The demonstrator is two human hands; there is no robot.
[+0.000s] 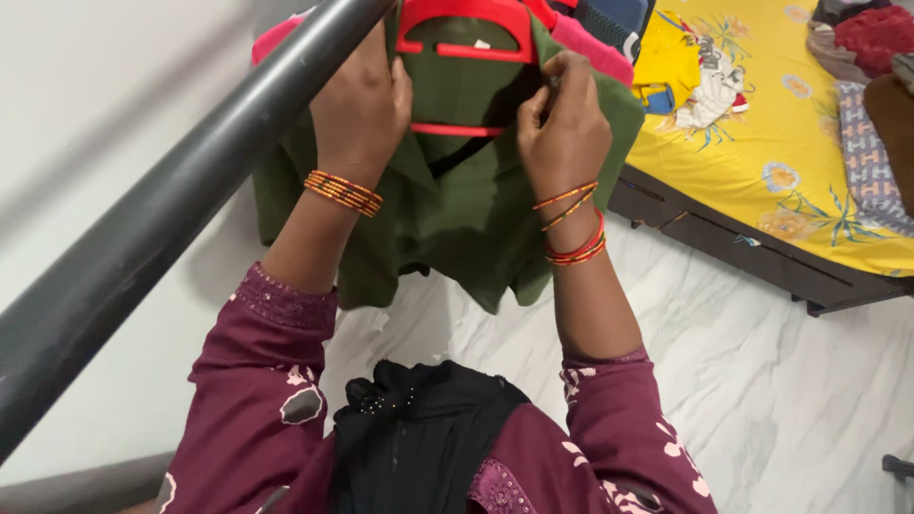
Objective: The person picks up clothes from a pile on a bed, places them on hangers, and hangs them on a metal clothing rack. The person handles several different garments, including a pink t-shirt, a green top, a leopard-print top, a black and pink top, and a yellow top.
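Matt green cloth shirt (457,209) on glossy red plastic hanger (464,29), smooth dark rail (171,209), polished marble-look floor (762,381).

Red hanger (464,38) top cut off by edge — left fingers (335,57) hidden behind black rail (171,209).

We see a dark rail (162,219) bearing a green garment (466,209) on a red hanger (464,29); far right, clothes (871,38) lie on a yellow-sheeted bed (762,143).

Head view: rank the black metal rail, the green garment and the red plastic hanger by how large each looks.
1. Black metal rail, though nearness inflates it.
2. Green garment.
3. Red plastic hanger, partly cropped.
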